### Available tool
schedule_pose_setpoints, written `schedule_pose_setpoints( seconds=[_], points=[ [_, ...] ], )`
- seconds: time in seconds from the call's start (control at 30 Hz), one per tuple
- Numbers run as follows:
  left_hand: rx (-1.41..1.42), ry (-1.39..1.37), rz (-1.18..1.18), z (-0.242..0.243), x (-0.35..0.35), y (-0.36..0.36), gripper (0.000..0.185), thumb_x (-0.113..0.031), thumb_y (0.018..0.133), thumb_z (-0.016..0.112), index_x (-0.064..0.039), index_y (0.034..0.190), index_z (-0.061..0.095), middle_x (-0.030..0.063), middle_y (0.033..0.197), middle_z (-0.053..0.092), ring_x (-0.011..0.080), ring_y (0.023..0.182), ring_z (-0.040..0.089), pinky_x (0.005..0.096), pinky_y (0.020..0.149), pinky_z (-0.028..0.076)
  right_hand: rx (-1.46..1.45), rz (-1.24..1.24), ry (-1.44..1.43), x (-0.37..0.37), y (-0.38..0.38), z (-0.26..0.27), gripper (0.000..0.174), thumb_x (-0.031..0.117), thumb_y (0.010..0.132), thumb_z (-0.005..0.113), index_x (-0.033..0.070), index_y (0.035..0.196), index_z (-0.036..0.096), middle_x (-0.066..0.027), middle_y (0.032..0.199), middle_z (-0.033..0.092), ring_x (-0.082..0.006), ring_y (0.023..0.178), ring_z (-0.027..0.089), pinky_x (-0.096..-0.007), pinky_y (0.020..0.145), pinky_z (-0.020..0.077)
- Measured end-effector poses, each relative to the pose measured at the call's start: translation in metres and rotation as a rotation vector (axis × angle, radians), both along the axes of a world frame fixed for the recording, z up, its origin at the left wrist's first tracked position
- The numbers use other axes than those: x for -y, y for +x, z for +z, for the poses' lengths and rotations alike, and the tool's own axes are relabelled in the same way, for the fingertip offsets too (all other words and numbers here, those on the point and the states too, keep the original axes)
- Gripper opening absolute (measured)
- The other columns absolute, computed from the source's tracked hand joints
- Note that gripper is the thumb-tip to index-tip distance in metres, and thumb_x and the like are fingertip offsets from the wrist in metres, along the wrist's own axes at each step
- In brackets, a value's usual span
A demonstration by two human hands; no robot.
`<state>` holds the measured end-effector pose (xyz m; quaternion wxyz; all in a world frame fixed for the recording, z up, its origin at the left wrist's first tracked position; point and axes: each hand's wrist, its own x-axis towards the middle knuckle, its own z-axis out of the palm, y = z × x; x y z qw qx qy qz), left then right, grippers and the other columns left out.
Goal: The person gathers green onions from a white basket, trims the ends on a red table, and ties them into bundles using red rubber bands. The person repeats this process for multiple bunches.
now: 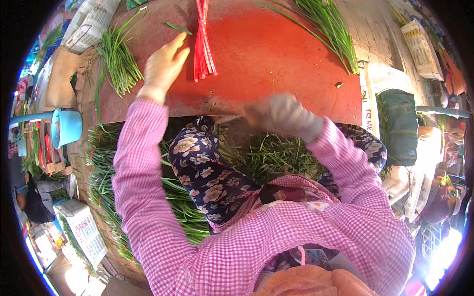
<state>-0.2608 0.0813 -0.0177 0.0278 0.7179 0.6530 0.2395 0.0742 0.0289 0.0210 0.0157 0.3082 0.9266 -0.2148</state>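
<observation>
My left hand hovers over the left part of a red board, fingers apart and holding nothing. Beside its fingertips lie a loose green leaf blade and a bundle of red printed ties, knotted near its upper part. A pile of long green leafy stalks, like garlic chives, rests left of this hand. My right hand, blurred and in a grey glove, is at the board's near edge; its fingers are too blurred to read. More green stalks lie at the board's upper right.
Tied green bundles are heaped at lower left. Loose green trimmings lie below the board between my legs. A light blue bucket stands left. At right are a white box and a dark green wrapped bundle. A person is at far left.
</observation>
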Motion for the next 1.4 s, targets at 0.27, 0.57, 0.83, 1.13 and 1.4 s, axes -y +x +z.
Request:
schedule_pose_setpoints(
  seconds=[0.27,0.57,0.83,1.13,1.4],
  points=[
    [-0.076,-0.072,0.229,-0.073,-0.105,0.031,0.073,-0.055,0.095,0.054,-0.031,0.158,0.026,0.0061,0.168,0.016,0.0375,0.151,0.022,0.0631,0.115,0.026,0.039,-0.353,0.013,-0.084,-0.131,-0.038,0.034,0.04,0.083,0.071,0.009,0.098,0.073,-0.0146,0.094,0.074,-0.034,0.092,0.071,-0.0467,0.076,0.0566],
    [-0.14,-0.091,0.183,-0.099,-0.089,0.008,0.061,-0.058,0.101,0.037,-0.043,0.157,0.022,0.0004,0.168,0.015,0.03,0.153,0.021,0.069,0.114,0.019,0.022,-0.283,0.077,-0.089,-0.122,-0.055,0.021,0.017,0.085,0.057,0.008,0.087,0.075,-0.0195,0.088,0.073,-0.0377,0.085,0.072,-0.0491,0.071,0.0568],
    [-0.188,-0.14,0.314,-0.094,-0.079,-0.003,0.062,-0.057,0.101,0.036,-0.036,0.157,0.026,0.001,0.168,0.016,0.0272,0.152,0.023,0.0651,0.116,0.02,0.103,-0.343,0.132,-0.063,-0.067,-0.044,0.022,0.019,0.087,0.055,0.011,0.082,0.075,-0.0148,0.08,0.073,-0.0333,0.078,0.073,-0.0457,0.065,0.0575],
    [-0.332,-0.17,0.332,-0.099,-0.082,-0.063,0.062,-0.06,0.1,0.033,-0.038,0.158,0.023,0.0047,0.167,0.018,0.0314,0.151,0.026,0.0642,0.114,0.027,0.137,-0.633,0.216,-0.011,0.069,-0.035,0.013,0.023,0.076,0.07,0.011,0.08,0.069,-0.0144,0.076,0.068,-0.0338,0.073,0.069,-0.0425,0.063,0.0546],
    [-0.894,-0.345,0.26,-0.067,-0.074,-0.173,0.059,-0.019,0.094,0.055,-0.018,0.151,0.042,0.0166,0.155,0.036,0.0362,0.143,0.032,0.0435,0.119,0.03,0.366,-0.561,-0.162,-0.026,0.059,-0.003,0.026,0.019,0.088,0.059,0.013,0.106,0.076,-0.0082,0.09,0.074,-0.0277,0.082,0.073,-0.0423,0.068,0.0584]
  ],
)
